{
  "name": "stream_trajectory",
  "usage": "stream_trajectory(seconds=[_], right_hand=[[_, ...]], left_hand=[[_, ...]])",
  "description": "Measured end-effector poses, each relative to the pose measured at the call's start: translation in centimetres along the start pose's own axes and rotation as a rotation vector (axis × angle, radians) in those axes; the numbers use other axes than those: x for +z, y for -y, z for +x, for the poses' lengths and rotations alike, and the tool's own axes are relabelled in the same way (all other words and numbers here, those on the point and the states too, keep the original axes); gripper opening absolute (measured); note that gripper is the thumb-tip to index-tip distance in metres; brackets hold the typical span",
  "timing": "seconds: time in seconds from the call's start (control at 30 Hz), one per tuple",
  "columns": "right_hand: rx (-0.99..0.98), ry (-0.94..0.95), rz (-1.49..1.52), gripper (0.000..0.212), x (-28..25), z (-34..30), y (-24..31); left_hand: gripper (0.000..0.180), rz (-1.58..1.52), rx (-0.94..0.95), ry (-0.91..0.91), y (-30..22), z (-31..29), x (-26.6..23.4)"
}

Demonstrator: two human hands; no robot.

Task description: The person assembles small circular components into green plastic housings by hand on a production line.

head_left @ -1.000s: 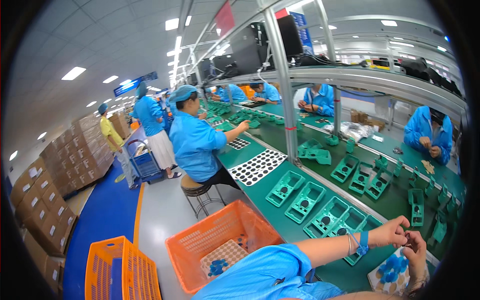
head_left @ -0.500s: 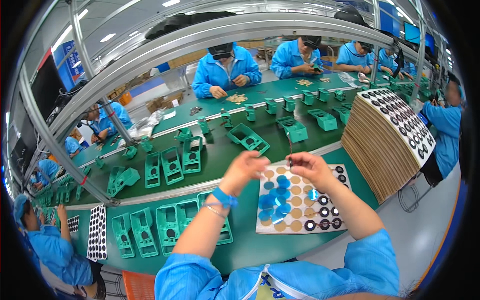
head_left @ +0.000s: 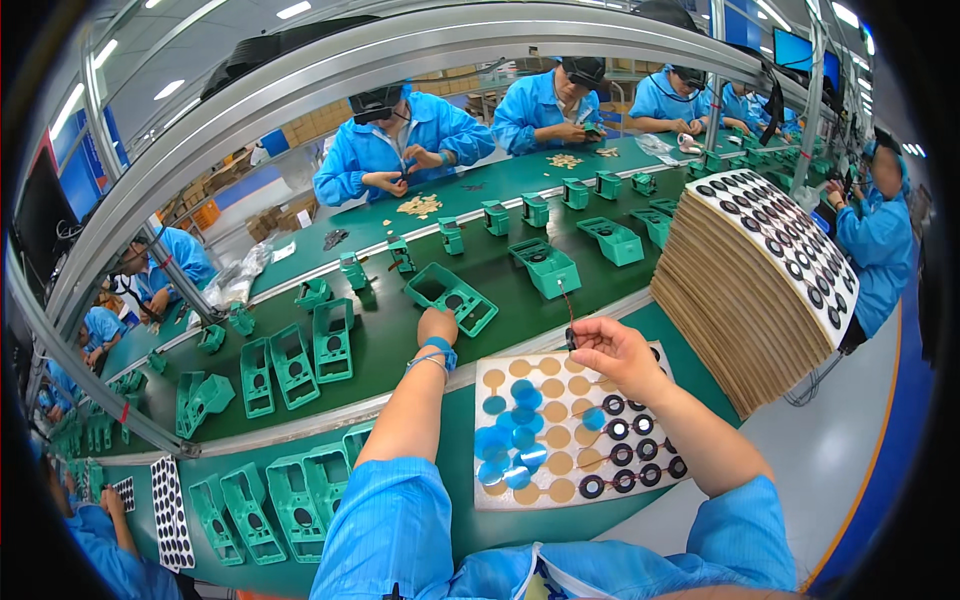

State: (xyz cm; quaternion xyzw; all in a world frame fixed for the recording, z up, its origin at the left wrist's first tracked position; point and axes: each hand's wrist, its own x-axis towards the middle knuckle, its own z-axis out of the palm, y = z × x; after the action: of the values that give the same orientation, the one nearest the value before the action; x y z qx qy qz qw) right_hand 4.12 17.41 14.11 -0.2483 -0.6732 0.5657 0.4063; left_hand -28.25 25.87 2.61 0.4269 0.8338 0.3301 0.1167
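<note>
My left hand (head_left: pixel 437 325) reaches to the belt and closes on the near end of an open green plastic housing (head_left: pixel 478 318), its fingertips partly hidden. Between thumb and fingers, my right hand (head_left: pixel 618 352) pinches a small black round speaker (head_left: pixel 571 339), seen edge-on, with a thin red wire rising from it. Below both hands lies a white sheet (head_left: pixel 483 413) with rows of tan round pads. Loose translucent blue discs (head_left: pixel 490 441) cover pads on its left side. Black ring-shaped speakers (head_left: pixel 622 454) with red wires sit on its right side.
A tall cardboard stack (head_left: pixel 705 300), topped by a sheet of speakers, stands at right. Green housings (head_left: pixel 252 515) line the near left bench beside a sheet of black dots (head_left: pixel 171 510). More housings sit along the belt (head_left: pixel 390 365). Co-workers in blue (head_left: pixel 400 150) sit opposite.
My left hand has moved from beside my right hand out to the green housing and closed on it. My right hand still holds the speaker. The whole view has shifted somewhat.
</note>
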Motion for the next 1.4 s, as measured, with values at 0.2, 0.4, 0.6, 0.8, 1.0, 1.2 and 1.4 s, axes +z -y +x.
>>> stream_trajectory(seconds=[0.2, 0.4, 0.6, 0.8, 1.0, 1.2, 1.4], right_hand=[[-0.111, -0.029, -0.136, 0.034, 0.9, -0.4, 0.2], [-0.326, -0.002, -0.321, 0.033, 4.7, -2.7, 3.0], [-0.623, 0.166, -0.757, 0.043, 9.7, -5.9, 5.5], [-0.627, 0.365, -0.995, 0.043, 11.7, -8.2, 5.8], [-0.568, 0.473, -1.042, 0.044, 12.5, -8.8, 5.3], [-0.61, 0.506, -1.08, 0.042, 12.6, -8.7, 5.2], [-0.647, 0.525, -1.085, 0.043, 12.4, -8.6, 5.2]], left_hand=[[0.022, -0.769, -0.125, 0.065, -1.1, -2.3, -4.0], [0.021, -0.956, 0.085, 0.337, -5.3, -17.3, -13.3], [0.022, -1.044, 0.066, 0.469, -2.6, -29.0, -16.7], [0.026, -1.09, 0.12, 0.506, -0.4, -32.1, -17.1], [0.026, -1.141, 0.11, 0.522, 0.3, -32.7, -16.8], [0.027, -1.15, 0.097, 0.551, 0.7, -32.7, -16.8], [0.026, -1.157, 0.093, 0.555, 0.6, -32.7, -16.7]])
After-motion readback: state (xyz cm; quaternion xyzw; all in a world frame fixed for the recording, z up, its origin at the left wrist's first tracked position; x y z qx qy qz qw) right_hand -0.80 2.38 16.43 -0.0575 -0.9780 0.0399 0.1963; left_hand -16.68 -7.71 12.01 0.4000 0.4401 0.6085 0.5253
